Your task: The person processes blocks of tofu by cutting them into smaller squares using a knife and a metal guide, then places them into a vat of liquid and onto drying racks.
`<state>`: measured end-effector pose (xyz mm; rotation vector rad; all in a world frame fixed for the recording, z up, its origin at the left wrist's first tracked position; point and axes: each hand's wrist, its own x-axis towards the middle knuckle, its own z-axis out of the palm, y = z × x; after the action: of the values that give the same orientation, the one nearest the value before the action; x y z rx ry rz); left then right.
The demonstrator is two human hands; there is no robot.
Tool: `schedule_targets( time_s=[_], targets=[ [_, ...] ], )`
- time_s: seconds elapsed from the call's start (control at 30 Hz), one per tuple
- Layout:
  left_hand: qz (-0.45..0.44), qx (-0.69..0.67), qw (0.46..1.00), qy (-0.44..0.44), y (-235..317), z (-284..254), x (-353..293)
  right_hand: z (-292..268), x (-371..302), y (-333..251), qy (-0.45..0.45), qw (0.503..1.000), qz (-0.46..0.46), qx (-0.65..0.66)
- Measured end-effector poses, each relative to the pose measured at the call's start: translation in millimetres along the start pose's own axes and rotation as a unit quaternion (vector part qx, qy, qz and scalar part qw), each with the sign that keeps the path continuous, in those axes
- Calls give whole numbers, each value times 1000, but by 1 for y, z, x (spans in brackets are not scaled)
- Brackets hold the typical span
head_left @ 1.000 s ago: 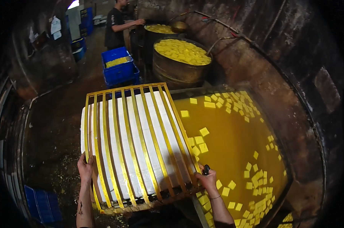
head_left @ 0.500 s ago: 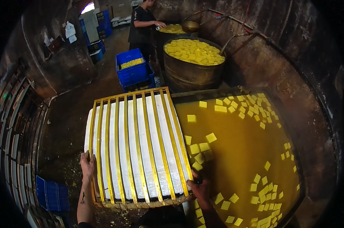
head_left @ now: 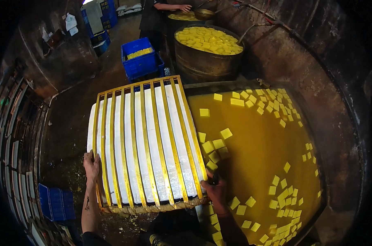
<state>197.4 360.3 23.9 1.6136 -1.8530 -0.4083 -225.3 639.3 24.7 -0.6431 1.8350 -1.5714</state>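
A yellow slatted wooden rack lies over a large white slab that looks like tofu; the slab shows between the slats and sticks out past the rack's left side. My left hand is closed around the left edge of the rack and slab, low down. At the lower right corner, my right hand grips the rack with its thumb on the outer slat. Something dark shows by its fingers, too shadowed to name. Beneath the near edge runs a rough, tan cloth-like roll.
To the right is a wide vat of amber liquid with many floating yellow blocks. Beyond stand a metal drum full of yellow pieces, blue crates and another person. A blue crate sits at lower left, near stacked boards.
The whole scene sits higher in the picture, so the other person's upper body is now mostly cut off. Both my hands keep their hold on the rack.
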Motion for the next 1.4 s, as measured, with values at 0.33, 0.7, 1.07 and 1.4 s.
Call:
schedule_targets(
  time_s=[0.33, 0.7, 1.07, 1.4],
  targets=[
    [19, 15, 999, 42, 25, -29, -69, -7, -5, -26, -31, 994, 93, -47],
    [-331, -267, 901, 91, 6, -34, -235, -7, 0, -8, -65, 996, 53, 38],
    [-347, -392, 843, 120, 1, -49, -235, 9, -10, -12, -39, 999, 18, -24],
    [-294, -364, 875, 122, -22, -31, -240, 2, -4, -3, -11, 998, 15, -62]
  ],
)
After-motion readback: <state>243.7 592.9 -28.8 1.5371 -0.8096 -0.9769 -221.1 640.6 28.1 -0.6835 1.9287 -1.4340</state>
